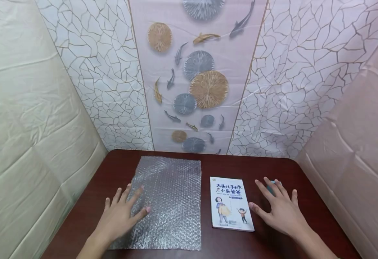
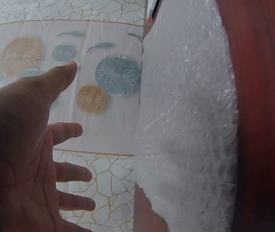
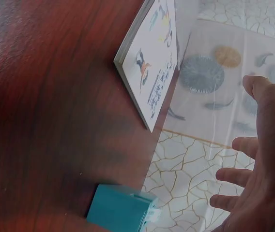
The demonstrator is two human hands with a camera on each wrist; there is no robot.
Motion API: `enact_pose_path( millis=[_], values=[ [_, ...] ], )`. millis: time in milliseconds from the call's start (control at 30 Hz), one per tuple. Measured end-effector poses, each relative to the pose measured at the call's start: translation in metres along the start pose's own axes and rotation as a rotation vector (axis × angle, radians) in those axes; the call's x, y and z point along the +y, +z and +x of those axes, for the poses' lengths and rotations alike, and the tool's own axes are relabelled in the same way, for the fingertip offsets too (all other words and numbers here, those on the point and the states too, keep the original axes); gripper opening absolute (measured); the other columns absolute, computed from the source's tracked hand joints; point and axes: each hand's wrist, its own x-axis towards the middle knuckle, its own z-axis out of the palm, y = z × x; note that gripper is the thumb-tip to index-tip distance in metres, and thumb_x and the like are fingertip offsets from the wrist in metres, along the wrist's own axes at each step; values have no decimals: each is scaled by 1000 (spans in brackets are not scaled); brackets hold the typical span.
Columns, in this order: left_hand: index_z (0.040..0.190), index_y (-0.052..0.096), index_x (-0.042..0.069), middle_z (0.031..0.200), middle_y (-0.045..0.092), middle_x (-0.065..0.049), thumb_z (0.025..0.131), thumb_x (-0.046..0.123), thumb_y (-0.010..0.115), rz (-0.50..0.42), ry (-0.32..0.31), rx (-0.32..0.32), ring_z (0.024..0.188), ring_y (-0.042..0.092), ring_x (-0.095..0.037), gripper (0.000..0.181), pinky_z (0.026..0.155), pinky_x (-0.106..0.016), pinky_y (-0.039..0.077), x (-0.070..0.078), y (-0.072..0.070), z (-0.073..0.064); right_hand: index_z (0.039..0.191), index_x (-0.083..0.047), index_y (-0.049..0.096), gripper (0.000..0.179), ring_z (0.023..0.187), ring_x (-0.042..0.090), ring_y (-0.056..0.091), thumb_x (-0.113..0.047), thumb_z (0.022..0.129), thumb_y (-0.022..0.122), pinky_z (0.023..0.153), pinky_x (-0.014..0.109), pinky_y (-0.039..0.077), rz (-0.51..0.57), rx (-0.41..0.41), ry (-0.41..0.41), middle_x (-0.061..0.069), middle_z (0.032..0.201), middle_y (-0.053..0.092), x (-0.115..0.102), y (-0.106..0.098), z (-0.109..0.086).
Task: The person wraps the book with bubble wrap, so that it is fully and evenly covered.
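Note:
A sheet of clear bubble wrap (image 1: 172, 201) lies flat on the left half of the table. Above its left edge hovers my left hand (image 1: 119, 214), fingers spread and holding nothing. Right of the sheet rests a white paperback book (image 1: 231, 205) with cartoon figures and Chinese lettering on its cover. My right hand (image 1: 281, 208) is spread in the air just right of the book, also with nothing in it. Beyond that hand, mostly hidden by its fingers in the head view, sits a small teal box (image 3: 120, 208), its side plain in the right wrist view.
The dark red-brown table (image 1: 205, 241) has rounded far corners. A patterned curtain (image 1: 195, 118) with fish and round motifs hangs right behind it. Pale fabric walls (image 1: 30, 144) close in on the left and right sides.

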Motion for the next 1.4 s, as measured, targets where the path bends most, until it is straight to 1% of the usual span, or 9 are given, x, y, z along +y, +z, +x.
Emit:
enact_pose_path(
  millis=[100,233,400,533,733,900,1200,1333,1400],
  values=[
    [173,41,27,180,29,-25,103,80,52,-4,-14,-31,163,24,-63,88,119,-93,19,0,3,-2,171,-28,44,88,162,55,32,-70,99,71,115,97,14,-7,10,-16,17,175,42,-4,2,4],
    [173,41,27,180,29,-26,102,83,51,-19,-26,-54,164,23,-62,91,120,-93,18,1,3,-5,170,-26,45,88,162,55,33,-69,98,71,117,95,14,-18,9,-27,18,175,42,-9,4,11],
    [173,41,27,180,29,-26,103,80,53,-29,-27,-54,164,24,-62,89,120,-92,20,2,5,-9,171,-26,44,88,162,55,33,-68,99,71,118,95,11,-16,-3,-44,19,175,41,-15,7,20],
    [173,40,26,180,30,-27,104,77,55,-33,-23,-51,163,26,-63,87,119,-93,21,2,9,-13,171,-25,43,88,162,54,33,-67,100,71,118,95,13,-20,-14,-73,19,176,41,-20,10,27],
    [172,42,25,178,33,-29,102,79,55,-40,-41,-66,162,26,-64,90,119,-93,20,1,14,-14,173,-29,40,86,166,51,29,-65,101,71,121,93,13,30,-86,-118,16,179,37,-31,13,42],
    [174,38,24,178,30,-30,102,80,54,-66,-49,-101,163,25,-64,92,118,-94,20,2,20,-16,173,-30,40,83,167,48,28,-62,102,71,124,90,9,65,-145,-157,14,179,38,-39,19,53],
    [174,37,21,176,31,-35,104,78,54,-99,-58,-104,159,26,-69,92,115,-95,23,9,30,-29,171,-27,45,80,166,46,36,-53,102,77,127,86,13,67,-173,-244,14,177,42,-53,32,75],
    [173,40,20,175,33,-35,103,81,52,-80,-91,-102,158,28,-70,93,116,-93,26,12,37,-32,170,-26,46,80,165,44,38,-51,101,78,127,86,11,83,-198,-265,13,177,43,-59,38,82],
    [172,42,21,174,35,-35,102,82,52,-68,-111,-88,156,30,-71,94,115,-92,29,14,40,-34,170,-27,46,80,164,43,39,-52,101,78,127,86,10,91,-214,-272,12,177,43,-62,41,85]
  ],
)
